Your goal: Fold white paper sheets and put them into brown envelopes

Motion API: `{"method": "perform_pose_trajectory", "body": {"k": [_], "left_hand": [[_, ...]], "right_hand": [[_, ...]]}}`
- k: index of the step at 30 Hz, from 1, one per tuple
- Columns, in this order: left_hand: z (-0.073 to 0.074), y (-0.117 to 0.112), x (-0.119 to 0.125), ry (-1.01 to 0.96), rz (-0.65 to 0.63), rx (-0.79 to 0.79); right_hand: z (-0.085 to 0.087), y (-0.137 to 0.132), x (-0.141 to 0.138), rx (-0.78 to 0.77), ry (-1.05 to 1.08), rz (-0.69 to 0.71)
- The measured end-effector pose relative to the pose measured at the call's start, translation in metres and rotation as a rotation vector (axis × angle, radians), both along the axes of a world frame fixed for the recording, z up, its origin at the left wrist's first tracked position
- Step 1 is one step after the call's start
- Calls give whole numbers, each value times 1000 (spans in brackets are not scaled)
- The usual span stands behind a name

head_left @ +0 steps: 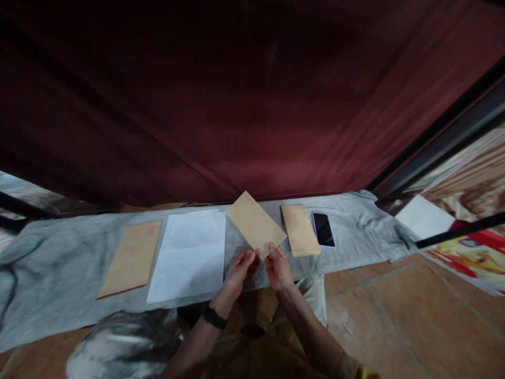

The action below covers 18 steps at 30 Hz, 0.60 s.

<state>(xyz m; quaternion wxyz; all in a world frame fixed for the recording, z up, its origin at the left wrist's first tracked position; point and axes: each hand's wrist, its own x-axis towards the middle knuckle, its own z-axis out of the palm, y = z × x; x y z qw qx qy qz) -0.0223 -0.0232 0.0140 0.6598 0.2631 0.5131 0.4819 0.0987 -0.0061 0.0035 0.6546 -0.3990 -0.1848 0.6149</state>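
Observation:
A brown envelope (pixel 254 223) is held tilted above a grey cloth (pixel 59 263), its long side pointing away to the left. My left hand (pixel 238 273) pinches its near corner from the left, and my right hand (pixel 278 268) grips the same corner from the right. Both hands have fingers closed on the paper. A black band sits on my left wrist (pixel 213 317). To the left lies a stack of white paper sheets (pixel 189 252). Beside my right hand rests a small pile of brown envelopes (pixel 300 230).
Another brown envelope (pixel 132 258) lies at the left of the white sheets. A black phone (pixel 323 229) lies right of the envelope pile. A dark red curtain (pixel 252 105) hangs behind the cloth. Tiled floor (pixel 394 316) and a white sheet (pixel 424 217) are at the right.

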Motion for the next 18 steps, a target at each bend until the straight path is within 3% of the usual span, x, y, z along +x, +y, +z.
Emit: {"method": "perform_pose_trajectory", "body": {"k": [5,11,18], "left_hand": [[-8,-2,13,-27,20,-3],[-6,4,8,90,-17,-21],[-9,18,-10,217,-59,-9]], "right_hand": [[-13,-13,-13,-60,135,25],[-24,-13,-12,-81,-50,6],[-43,-4,15,-81,-186,-9]]}}
